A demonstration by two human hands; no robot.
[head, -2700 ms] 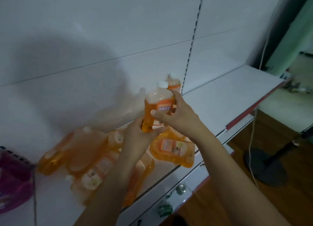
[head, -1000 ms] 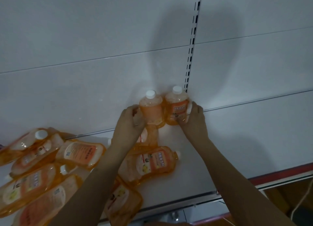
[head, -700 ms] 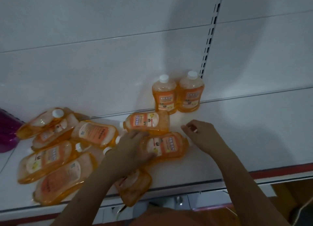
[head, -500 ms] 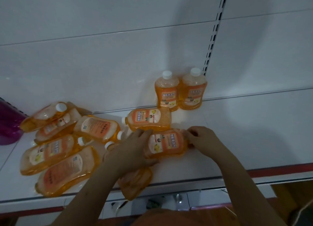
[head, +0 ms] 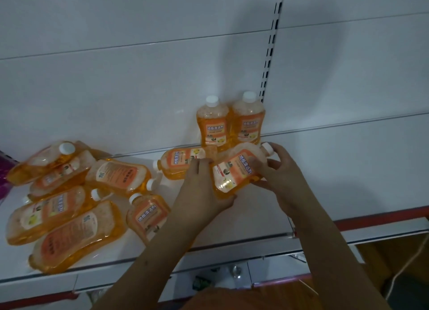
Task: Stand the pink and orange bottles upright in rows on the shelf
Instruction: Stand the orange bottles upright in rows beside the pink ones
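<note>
Two orange bottles (head: 214,124) with white caps stand upright side by side against the back wall of the white shelf (head: 313,170). Just in front of them I hold another orange bottle (head: 234,170) tilted, cap pointing up and right. My left hand (head: 204,189) grips its base and my right hand (head: 278,168) grips its neck end near the cap. Several more orange bottles (head: 69,217) lie flat on the shelf's left half. One lying bottle (head: 178,162) is right behind my left hand.
A pink item (head: 3,170) shows at the far left edge. The shelf's front rail (head: 383,217) has a red strip. A slotted upright (head: 269,54) runs up the back wall. A lower shelf and wooden floor lie below.
Both hands have lifted the lying bottle off the shelf and tilted its cap upward to the right. The view has shifted slightly.
</note>
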